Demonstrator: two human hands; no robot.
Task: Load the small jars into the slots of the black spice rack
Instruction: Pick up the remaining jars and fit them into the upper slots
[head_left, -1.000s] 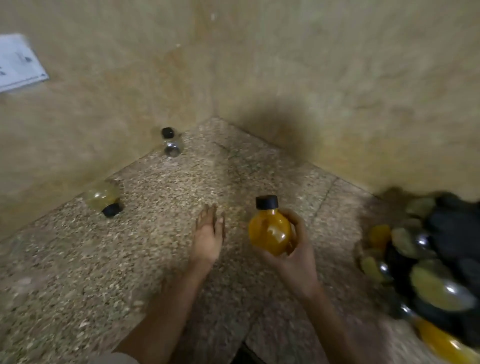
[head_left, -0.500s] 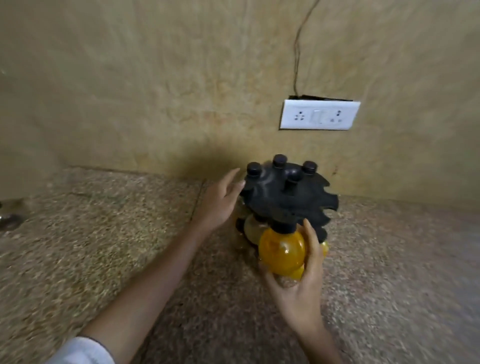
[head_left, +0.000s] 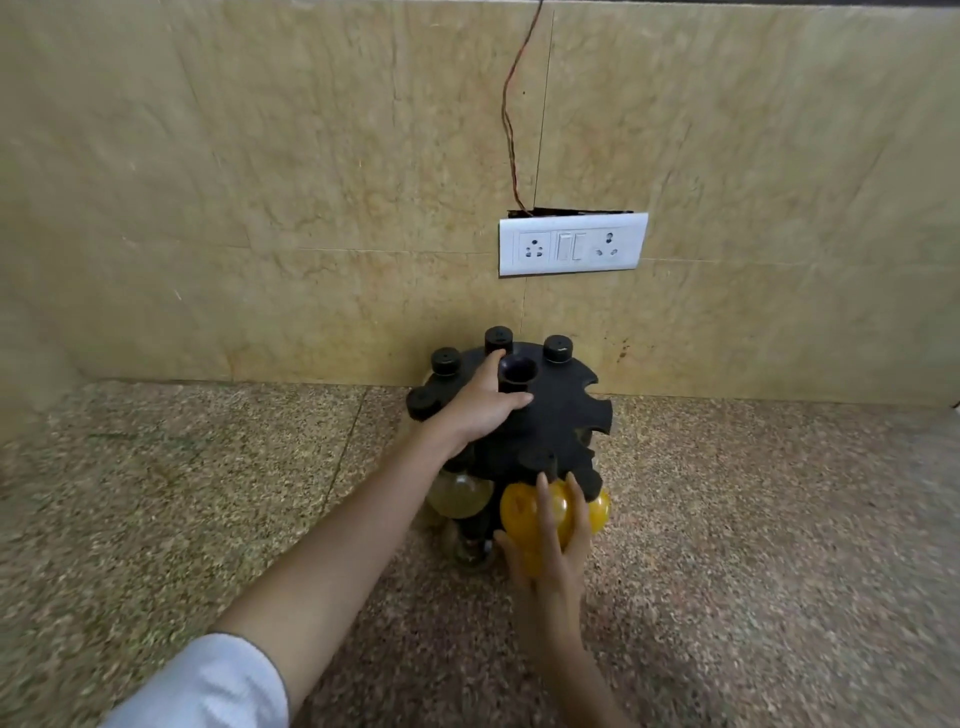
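Two bare hands work at the black spice rack (head_left: 550, 415), which stands on the speckled stone tabletop (head_left: 208, 493) close against the beige tiled wall (head_left: 260, 182). The left hand (head_left: 480, 402) lies on the rack's top disc, its grip curled round the central black post (head_left: 517, 376), thumb on the near side. The right hand (head_left: 553, 540) cups the orange jar (head_left: 524, 512) from below and the right, its grip wrapped round the round belly, fingers spread upward; the jar's neck sits at a near-edge slot of the disc. A pale yellowish jar (head_left: 457, 499) hangs just left of it, and another orange jar (head_left: 600, 512) peeks out on the right. Four black caps (head_left: 498, 338) stand in slots along the far and left edge. On the wall above, a white socket plate (head_left: 571, 244) has a thin wire (head_left: 509, 130) running up from it.
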